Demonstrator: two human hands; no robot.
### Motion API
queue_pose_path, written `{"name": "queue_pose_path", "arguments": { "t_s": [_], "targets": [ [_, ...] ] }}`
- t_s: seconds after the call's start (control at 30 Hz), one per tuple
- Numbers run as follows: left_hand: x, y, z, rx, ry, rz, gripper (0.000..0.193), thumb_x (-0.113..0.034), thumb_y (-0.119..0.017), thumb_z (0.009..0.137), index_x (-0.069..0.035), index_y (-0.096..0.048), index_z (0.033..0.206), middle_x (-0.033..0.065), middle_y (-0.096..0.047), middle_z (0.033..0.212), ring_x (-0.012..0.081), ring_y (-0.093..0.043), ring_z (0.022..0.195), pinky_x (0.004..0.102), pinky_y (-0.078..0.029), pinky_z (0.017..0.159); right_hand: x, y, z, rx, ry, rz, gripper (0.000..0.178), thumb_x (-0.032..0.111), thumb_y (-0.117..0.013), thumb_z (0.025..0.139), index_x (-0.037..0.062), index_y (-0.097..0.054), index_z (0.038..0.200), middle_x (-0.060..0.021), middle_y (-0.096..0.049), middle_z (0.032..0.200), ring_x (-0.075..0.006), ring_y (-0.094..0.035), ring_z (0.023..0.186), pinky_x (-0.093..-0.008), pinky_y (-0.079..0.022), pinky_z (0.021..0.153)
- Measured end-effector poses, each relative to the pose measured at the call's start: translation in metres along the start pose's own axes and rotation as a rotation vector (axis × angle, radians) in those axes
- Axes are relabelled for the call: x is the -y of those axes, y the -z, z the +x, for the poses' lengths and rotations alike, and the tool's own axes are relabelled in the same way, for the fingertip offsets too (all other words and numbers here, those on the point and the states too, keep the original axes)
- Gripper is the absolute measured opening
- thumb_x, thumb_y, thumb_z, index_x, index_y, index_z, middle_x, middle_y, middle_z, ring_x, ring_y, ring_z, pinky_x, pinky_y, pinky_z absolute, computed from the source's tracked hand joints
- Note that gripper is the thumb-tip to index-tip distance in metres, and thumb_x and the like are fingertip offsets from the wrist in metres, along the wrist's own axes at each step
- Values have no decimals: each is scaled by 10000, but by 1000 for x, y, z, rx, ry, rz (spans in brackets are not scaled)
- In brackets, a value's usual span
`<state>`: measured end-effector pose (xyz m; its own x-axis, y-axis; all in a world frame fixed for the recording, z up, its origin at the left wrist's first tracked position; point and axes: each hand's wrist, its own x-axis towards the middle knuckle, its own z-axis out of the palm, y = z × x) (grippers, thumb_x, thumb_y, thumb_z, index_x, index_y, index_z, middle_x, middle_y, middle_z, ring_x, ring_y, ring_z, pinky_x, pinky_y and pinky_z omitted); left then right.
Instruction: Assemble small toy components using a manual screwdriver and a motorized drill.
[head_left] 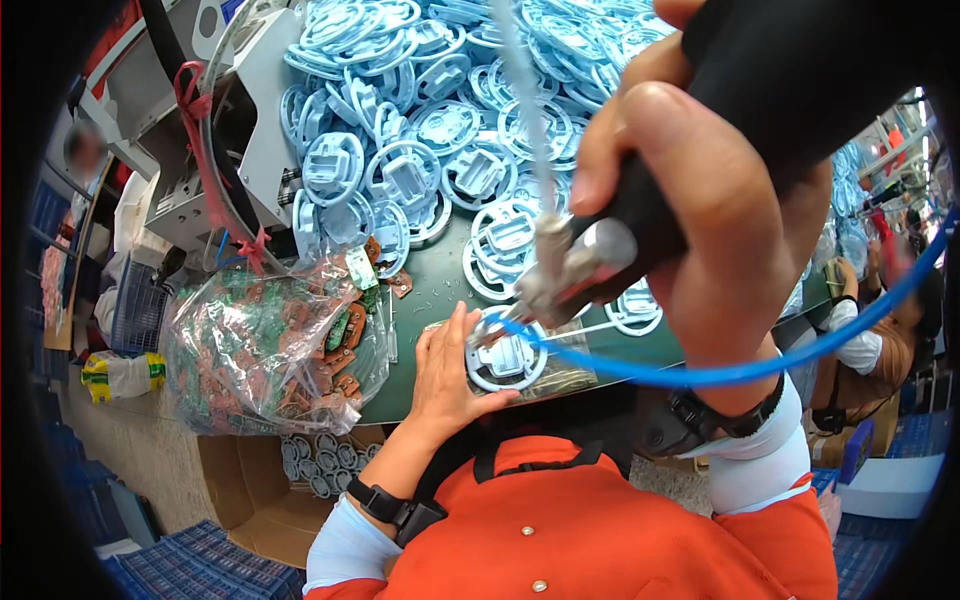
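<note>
My left hand [443, 372] lies at the near edge of the green table, its thumb and fingers around the left rim of a pale blue round plastic part [512, 380]. Close above, my right hand [715, 185] is wrapped round a black power screwdriver [645, 225]. The tool slants down to the left, and its metal head [550, 280] comes over the upper left of the part, hiding some of it. Whether the tip touches the part cannot be made out. A clear tube [530, 100] runs up from the head, and a blue hose [720, 376] curves away to the right.
A big heap of pale blue round parts [420, 130] covers the table's far side. At left, a clear bag [270, 340] holds brown and green circuit boards beside a grey machine [260, 130]. Below the edge stands a cardboard box [240, 490] with similar parts. Other people [880, 340] are at right.
</note>
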<state>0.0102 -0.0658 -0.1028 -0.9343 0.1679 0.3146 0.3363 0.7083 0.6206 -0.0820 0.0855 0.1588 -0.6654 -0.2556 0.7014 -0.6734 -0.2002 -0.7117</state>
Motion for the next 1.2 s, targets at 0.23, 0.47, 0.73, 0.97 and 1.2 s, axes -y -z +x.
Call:
{"name": "queue_pose_path", "arguments": {
  "t_s": [0.23,0.47,0.73,0.97,1.2],
  "targets": [
    [19,-17,-16,178,180,-121,866,-490,-884,577,-22,-618,1256,160,-515,1367,337,-413,1330,519,-230,1127,-56,-35,-33,-1,-139,332,429,-42,-637,819,-43,-489,1222,-54,-591,750,-128,-622,632,-270,-511,584],
    [8,-5,-7,104,176,-193,948,-379,-932,536,35,-521,1283,169,-519,1327,340,-433,1307,511,-270,1101,-60,-43,-35,-60,-265,41,405,-29,-659,816,-44,-509,1191,-44,-599,770,-118,-618,640,-264,-506,584],
    [3,0,-5,41,70,-37,826,-402,-907,604,-18,-563,1249,183,-623,1198,353,-630,1076,426,-511,895,-69,-55,-45,-36,-91,-17,380,-5,-705,774,-15,-537,1115,-6,-612,776,-67,-575,667,-245,-470,604],
    [-4,3,-1,52,-15,58,1120,-330,-896,580,-27,-293,1473,182,-467,1368,374,-412,1294,524,-256,1100,-9,7,-16,-118,-82,-52,459,107,-564,870,-81,-438,1268,-98,-567,759,-177,-579,560,-283,-487,564],
    [-21,3,15,81,-22,124,900,-318,-884,597,-74,-492,1369,110,-492,1353,331,-418,1300,547,-276,1052,-28,26,-53,-73,-156,-61,464,-20,-598,835,-58,-440,1270,-94,-581,797,-178,-627,623,-298,-510,602]
  ]
}}
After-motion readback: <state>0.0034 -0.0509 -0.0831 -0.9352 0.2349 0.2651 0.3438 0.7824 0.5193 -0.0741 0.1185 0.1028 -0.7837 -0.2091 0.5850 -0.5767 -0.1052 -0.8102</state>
